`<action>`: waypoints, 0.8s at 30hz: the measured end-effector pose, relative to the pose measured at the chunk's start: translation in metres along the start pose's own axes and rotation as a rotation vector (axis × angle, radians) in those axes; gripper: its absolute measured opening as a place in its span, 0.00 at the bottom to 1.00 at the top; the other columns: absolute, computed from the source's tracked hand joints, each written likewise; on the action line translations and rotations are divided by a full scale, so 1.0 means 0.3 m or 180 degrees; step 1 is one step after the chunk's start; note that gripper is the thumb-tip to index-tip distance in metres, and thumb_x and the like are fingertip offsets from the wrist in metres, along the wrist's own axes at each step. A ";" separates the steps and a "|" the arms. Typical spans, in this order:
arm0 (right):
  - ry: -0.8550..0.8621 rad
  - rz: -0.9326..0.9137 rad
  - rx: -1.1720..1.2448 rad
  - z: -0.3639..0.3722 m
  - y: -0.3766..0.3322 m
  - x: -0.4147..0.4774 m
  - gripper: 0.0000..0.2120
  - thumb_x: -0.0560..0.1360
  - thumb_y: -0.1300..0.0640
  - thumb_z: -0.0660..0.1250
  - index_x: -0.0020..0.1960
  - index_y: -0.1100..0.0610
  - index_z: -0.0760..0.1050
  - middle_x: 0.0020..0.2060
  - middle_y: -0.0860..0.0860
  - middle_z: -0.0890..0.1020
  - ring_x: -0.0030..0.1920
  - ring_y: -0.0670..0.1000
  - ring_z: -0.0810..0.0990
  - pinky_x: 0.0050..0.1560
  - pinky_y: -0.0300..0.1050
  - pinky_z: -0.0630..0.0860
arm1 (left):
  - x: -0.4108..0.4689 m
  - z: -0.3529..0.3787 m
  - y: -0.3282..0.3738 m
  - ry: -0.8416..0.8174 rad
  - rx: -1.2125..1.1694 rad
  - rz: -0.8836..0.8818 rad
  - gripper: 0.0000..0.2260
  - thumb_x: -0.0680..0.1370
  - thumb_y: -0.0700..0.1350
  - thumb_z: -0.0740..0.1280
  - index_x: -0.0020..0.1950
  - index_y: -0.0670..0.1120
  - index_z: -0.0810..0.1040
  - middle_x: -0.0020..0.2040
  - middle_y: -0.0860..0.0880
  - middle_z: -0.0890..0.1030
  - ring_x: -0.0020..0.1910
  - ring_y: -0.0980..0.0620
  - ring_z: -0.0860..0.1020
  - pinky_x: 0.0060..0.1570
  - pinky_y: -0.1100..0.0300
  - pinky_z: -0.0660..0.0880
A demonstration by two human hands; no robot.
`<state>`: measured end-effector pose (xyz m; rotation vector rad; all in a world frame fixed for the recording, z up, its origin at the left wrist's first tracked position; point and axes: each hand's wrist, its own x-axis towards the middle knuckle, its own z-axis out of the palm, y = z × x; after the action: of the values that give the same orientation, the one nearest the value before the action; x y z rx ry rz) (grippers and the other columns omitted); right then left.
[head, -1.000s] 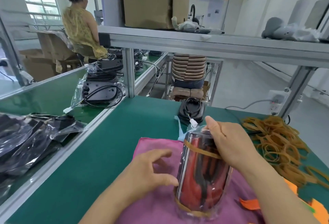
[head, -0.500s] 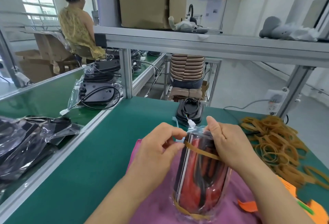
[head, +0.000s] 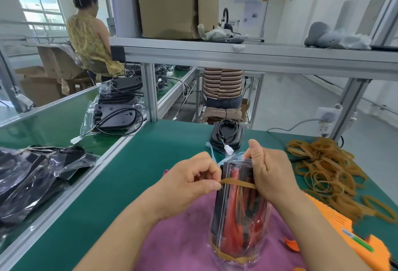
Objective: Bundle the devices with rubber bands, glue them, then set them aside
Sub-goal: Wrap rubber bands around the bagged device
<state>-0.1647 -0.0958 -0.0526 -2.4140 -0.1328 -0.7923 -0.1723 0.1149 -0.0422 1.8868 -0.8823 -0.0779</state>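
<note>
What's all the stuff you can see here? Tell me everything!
Bagged device: one, red and black, upright on the cloth.
Wrapped bands: two, tan, device's top and bottom.
Loose rubber bands: a pile, tan, far right.
Cloth: one, pink, under the device.
Glue gun: one, orange, near right.
Black device: one, with cable, beyond the bagged one.
Cardboard box: one, brown, on the shelf.
Left hand: pinches the top band.
Right hand: grips the device's top.
</note>
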 end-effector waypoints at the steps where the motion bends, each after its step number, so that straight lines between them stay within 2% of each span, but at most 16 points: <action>1: 0.0019 0.0021 0.0016 0.002 0.002 0.001 0.35 0.79 0.38 0.43 0.35 0.58 0.79 0.29 0.54 0.80 0.35 0.58 0.78 0.39 0.55 0.74 | -0.005 -0.001 0.001 -0.0064 0.0018 0.0001 0.06 0.75 0.41 0.69 0.41 0.50 0.76 0.40 0.57 0.72 0.38 0.58 0.68 0.43 0.68 0.66; 7: 0.0053 -0.0038 0.0045 0.010 -0.008 0.004 0.37 0.77 0.35 0.39 0.33 0.56 0.78 0.27 0.51 0.79 0.33 0.54 0.77 0.37 0.50 0.72 | -0.040 -0.039 -0.014 -0.0502 0.0222 -0.0098 0.07 0.75 0.43 0.68 0.41 0.54 0.74 0.39 0.59 0.70 0.38 0.60 0.68 0.43 0.69 0.65; 12: -0.0108 -0.0071 -0.0189 0.011 -0.020 0.018 0.37 0.77 0.36 0.40 0.35 0.59 0.77 0.29 0.54 0.79 0.36 0.58 0.77 0.40 0.53 0.72 | -0.066 -0.045 -0.035 -0.0626 0.0155 -0.0314 0.08 0.75 0.44 0.68 0.39 0.57 0.74 0.38 0.57 0.71 0.38 0.58 0.67 0.42 0.66 0.66; 16: -0.0164 -0.0245 -0.0360 0.010 -0.042 0.016 0.33 0.78 0.39 0.42 0.33 0.59 0.74 0.28 0.53 0.77 0.34 0.57 0.75 0.37 0.52 0.69 | -0.050 -0.032 -0.047 -0.0219 0.0087 -0.0492 0.05 0.74 0.45 0.67 0.39 0.52 0.74 0.37 0.55 0.71 0.37 0.57 0.66 0.41 0.64 0.66; 20: -0.0216 -0.0276 -0.0374 -0.009 -0.051 0.003 0.28 0.81 0.37 0.41 0.28 0.51 0.58 0.24 0.47 0.65 0.28 0.49 0.66 0.31 0.49 0.59 | -0.060 0.017 -0.059 0.0470 -0.0115 -0.0682 0.08 0.78 0.39 0.68 0.42 0.49 0.76 0.37 0.53 0.73 0.37 0.57 0.69 0.42 0.65 0.69; 22: -0.0241 -0.0235 -0.0323 -0.018 -0.052 0.000 0.27 0.78 0.36 0.40 0.28 0.50 0.58 0.24 0.46 0.66 0.29 0.51 0.66 0.32 0.49 0.58 | -0.067 0.038 -0.052 0.0722 -0.0288 -0.0794 0.03 0.79 0.42 0.68 0.48 0.50 0.79 0.43 0.54 0.80 0.44 0.57 0.77 0.49 0.65 0.74; 24: -0.0278 -0.0256 -0.0367 -0.020 -0.061 -0.003 0.25 0.75 0.36 0.39 0.29 0.50 0.59 0.25 0.46 0.68 0.31 0.53 0.69 0.34 0.49 0.60 | -0.064 0.049 -0.033 0.0632 -0.0279 -0.0943 0.09 0.76 0.50 0.69 0.57 0.54 0.79 0.49 0.58 0.83 0.49 0.62 0.79 0.51 0.69 0.73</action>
<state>-0.1733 -0.0842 -0.0399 -2.5673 -0.2254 -0.7486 -0.1873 0.1174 -0.0636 1.8931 -0.4548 -0.1053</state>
